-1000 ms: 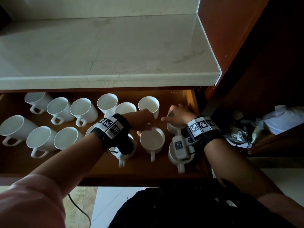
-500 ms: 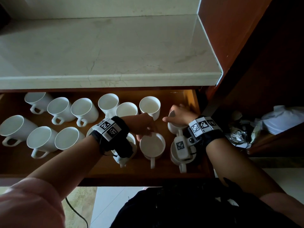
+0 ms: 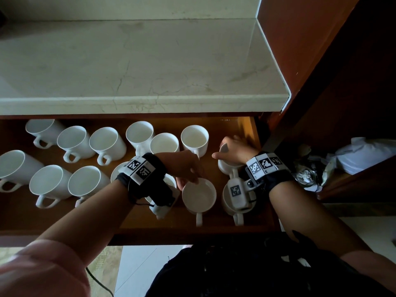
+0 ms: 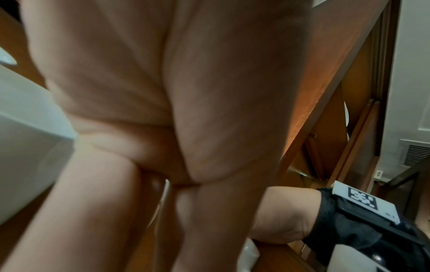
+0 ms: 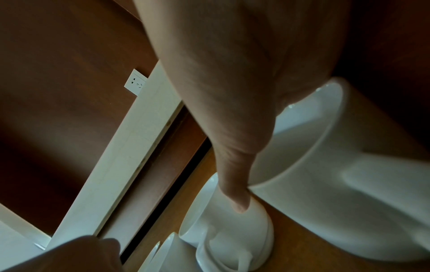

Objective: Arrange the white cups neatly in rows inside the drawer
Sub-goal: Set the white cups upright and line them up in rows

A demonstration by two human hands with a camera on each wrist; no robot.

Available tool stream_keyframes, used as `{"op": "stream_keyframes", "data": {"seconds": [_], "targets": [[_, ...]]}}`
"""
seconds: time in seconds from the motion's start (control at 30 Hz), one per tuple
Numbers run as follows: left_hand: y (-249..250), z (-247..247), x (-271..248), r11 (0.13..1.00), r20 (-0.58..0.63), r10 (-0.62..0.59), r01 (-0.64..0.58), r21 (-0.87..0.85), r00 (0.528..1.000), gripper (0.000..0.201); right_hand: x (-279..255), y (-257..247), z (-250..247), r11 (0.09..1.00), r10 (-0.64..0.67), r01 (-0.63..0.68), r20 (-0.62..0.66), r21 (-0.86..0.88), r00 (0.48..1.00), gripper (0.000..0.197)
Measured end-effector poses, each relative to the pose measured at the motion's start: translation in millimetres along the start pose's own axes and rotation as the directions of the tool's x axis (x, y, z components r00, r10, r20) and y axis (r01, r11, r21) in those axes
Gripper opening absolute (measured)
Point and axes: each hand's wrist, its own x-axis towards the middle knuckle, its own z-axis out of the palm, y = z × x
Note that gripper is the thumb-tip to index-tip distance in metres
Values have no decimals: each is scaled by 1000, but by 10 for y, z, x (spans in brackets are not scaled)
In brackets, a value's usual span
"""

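Observation:
The wooden drawer (image 3: 19, 213) stands pulled out and holds several white cups. My left hand (image 3: 190, 181) pinches the far rim of a cup (image 3: 199, 196) in the front row, its handle toward me. In the left wrist view the palm fills the picture and a thin rim edge (image 4: 165, 193) shows between the fingers. My right hand (image 3: 227, 148) grips a cup (image 3: 225, 166) at the drawer's back right. The thumb (image 5: 235, 193) lies at the rim of that cup (image 5: 325, 184). Another cup (image 3: 239, 219) sits under my right wrist.
Two rows of cups (image 3: 72, 142) fill the drawer's left and middle, some leaning. A marble countertop (image 3: 150, 61) overhangs the back of the drawer. A dark wood cabinet side (image 3: 310, 50) rises to the right, beside a lower shelf with white cloth (image 3: 364, 155) and clutter.
My left hand has drawn its cup a little toward the drawer's front. The right hand has stayed on its cup at the back right.

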Motion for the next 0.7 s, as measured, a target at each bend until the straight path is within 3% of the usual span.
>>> {"op": "stream_keyframes", "data": {"seconds": [0.57, 0.63, 0.7], "targets": [[-25, 24, -8, 997, -37, 0, 2, 75, 999, 23, 11, 13, 27, 1000, -7, 7, -9, -8, 1000, 58], [-36, 28, -29, 999, -47, -5, 7, 50, 999, 24, 18, 21, 28, 1000, -9, 9, -13, -12, 1000, 57], [-43, -6, -73, 995, -86, -19, 11, -98, 996, 21, 18, 14, 23, 1000, -13, 13, -15, -22, 1000, 55]]}}
